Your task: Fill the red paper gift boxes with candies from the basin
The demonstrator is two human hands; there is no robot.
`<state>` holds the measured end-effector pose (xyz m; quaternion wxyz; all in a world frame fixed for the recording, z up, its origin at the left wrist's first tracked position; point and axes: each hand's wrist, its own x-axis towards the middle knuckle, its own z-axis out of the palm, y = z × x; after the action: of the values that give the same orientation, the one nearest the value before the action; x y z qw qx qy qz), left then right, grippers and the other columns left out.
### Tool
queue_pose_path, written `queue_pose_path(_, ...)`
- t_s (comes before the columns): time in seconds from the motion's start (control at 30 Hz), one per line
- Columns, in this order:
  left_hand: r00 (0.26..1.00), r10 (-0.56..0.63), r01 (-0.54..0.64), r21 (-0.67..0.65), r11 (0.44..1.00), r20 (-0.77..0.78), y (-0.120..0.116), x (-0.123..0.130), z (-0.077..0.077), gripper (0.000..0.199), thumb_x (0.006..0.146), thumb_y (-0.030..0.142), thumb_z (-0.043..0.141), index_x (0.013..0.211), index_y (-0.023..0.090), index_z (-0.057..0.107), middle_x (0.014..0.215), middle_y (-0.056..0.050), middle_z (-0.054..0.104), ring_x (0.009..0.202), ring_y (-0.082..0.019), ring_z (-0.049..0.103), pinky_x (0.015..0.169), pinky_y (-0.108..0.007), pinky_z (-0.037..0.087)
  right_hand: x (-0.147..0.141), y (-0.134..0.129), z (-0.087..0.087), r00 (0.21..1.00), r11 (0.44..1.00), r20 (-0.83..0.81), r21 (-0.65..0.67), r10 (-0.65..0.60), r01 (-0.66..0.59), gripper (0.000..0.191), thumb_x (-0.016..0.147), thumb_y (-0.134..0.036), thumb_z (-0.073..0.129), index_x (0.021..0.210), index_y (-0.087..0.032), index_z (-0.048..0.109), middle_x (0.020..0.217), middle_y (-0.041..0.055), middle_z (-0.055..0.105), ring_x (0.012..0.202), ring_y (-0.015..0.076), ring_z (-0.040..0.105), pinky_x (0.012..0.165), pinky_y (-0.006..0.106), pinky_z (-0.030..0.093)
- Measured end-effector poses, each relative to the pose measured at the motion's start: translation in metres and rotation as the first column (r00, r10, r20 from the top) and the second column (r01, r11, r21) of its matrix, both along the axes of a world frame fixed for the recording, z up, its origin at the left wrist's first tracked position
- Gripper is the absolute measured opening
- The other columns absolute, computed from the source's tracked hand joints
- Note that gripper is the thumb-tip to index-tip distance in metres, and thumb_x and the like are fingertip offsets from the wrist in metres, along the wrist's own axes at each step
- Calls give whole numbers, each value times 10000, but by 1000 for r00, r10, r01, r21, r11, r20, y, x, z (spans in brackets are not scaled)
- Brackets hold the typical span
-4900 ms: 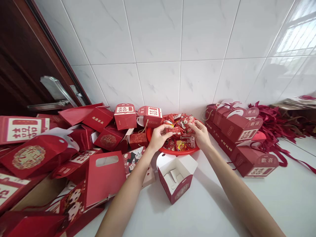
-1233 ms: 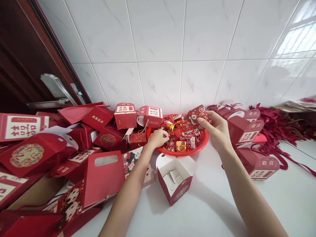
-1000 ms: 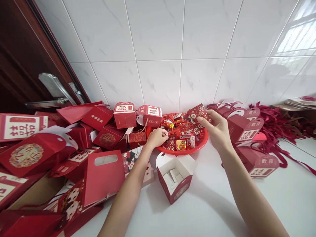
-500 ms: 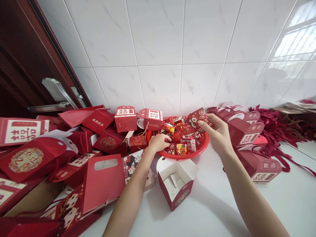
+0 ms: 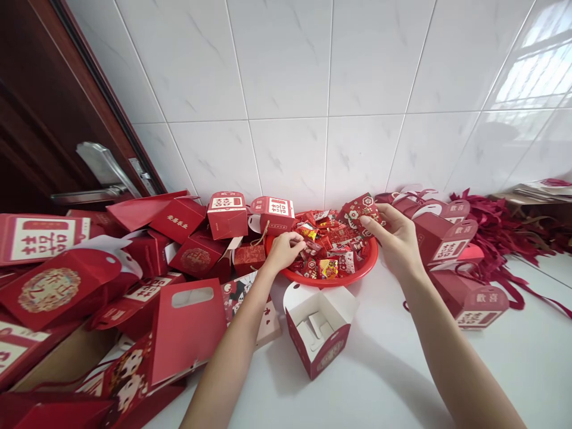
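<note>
A red plastic basin (image 5: 372, 262) against the wall is full of wrapped candies (image 5: 329, 269) in red and gold. At its left side my left hand (image 5: 286, 251) is closed in a pinch, with a small wrapped candy (image 5: 311, 248) at the fingertips. Over the basin's right rim, my right hand (image 5: 400, 241) grips a flat red packet (image 5: 360, 210) with a flower pattern between thumb and fingers. In front of the basin stands an open dark red gift box (image 5: 318, 348), its white inside and bottom flaps showing.
Many red gift boxes (image 5: 190, 333) are heaped on the left. Closed red boxes (image 5: 478, 301) line the right, beside dark red ribbons (image 5: 485, 238). Papers (image 5: 547, 190) lie at far right. Behind are a tiled wall (image 5: 290, 65) and a door handle (image 5: 100, 173).
My left hand has drawn slightly up and left from the candies, its fingers pinched. My right hand, still with the red packet, has barely shifted.
</note>
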<state>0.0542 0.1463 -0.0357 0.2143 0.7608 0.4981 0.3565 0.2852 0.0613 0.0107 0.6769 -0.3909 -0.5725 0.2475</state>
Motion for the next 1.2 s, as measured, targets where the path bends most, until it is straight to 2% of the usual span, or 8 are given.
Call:
queue_pose_path(0.17, 934, -36, 56, -45, 997, 356, 3, -2, 3, 119, 781, 306, 627, 808, 191, 616, 780, -20, 715, 731, -184, 692, 725, -293, 533, -1, -2, 3, 1000, 1000, -15, 0, -5, 5, 281, 801, -428, 762, 992, -229, 707, 915, 24, 737, 807, 201, 694, 749, 340, 585)
queue_pose_path(0.3, 895, -103, 152, -80, 985, 434, -3, 0, 10, 146, 780, 325, 634, 821, 192, 590, 689, 22, 635, 591, -138, 622, 623, -261, 510, -3, -4, 6, 1000, 1000, -29, -2, -1, 1, 279, 788, -422, 771, 980, -229, 709, 920, 23, 742, 815, 201, 696, 764, 345, 585)
queue_pose_path(0.57, 927, -147, 151, 15, 988, 346, -7, -4, 14, 130, 813, 314, 616, 849, 189, 610, 703, 10, 644, 636, -148, 625, 617, -251, 500, -2, -3, 5, 999, 1000, -43, -16, 1, -2, 302, 765, -437, 784, 970, -229, 712, 920, 23, 748, 820, 207, 698, 764, 348, 589)
queue_pose_path(0.67, 960, -82, 75, 36, 996, 267, -6, -6, 13, 113, 827, 286, 589, 863, 187, 629, 764, -16, 688, 719, -174, 660, 696, -286, 524, -2, -3, 5, 999, 1000, -35, -21, -5, 4, 285, 772, -424, 779, 969, -229, 713, 918, 19, 748, 815, 204, 698, 765, 349, 586)
queue_pose_path(0.83, 991, 55, -66, 87, 994, 121, -10, -9, 19, 202, 811, 215, 586, 984, 193, 688, 1032, -67, 741, 908, -203, 696, 873, -341, 547, -2, -3, 4, 1000, 999, 2, -25, -20, 20, 296, 788, -438, 758, 991, -232, 701, 942, 28, 751, 844, 222, 707, 779, 376, 595)
queue_pose_path(0.9, 997, 26, -31, 75, 997, 72, -14, -11, 23, 209, 818, 219, 584, 980, 190, 713, 1004, -65, 760, 903, -212, 704, 876, -346, 554, -3, -3, 4, 1000, 1000, -1, -24, -17, 17, 306, 782, -449, 760, 989, -232, 699, 950, 33, 752, 850, 228, 707, 784, 383, 596)
queue_pose_path(1.07, 980, -194, 191, -67, 979, -49, -24, -11, 28, 185, 815, 207, 595, 892, 189, 762, 970, -54, 787, 894, -225, 723, 859, -330, 555, -3, -4, 6, 1000, 999, -8, -34, -11, 11, 303, 780, -447, 765, 985, -233, 702, 949, 35, 749, 855, 231, 706, 784, 381, 588)
queue_pose_path(1.2, 953, -303, 298, -121, 947, -28, -31, -4, 29, 215, 853, 276, 608, 962, 180, 766, 1005, -63, 780, 916, -232, 719, 837, -327, 556, -3, -6, 7, 1000, 999, -9, -36, -27, 27, 291, 782, -433, 769, 983, -233, 708, 953, 32, 750, 860, 227, 703, 794, 377, 580)
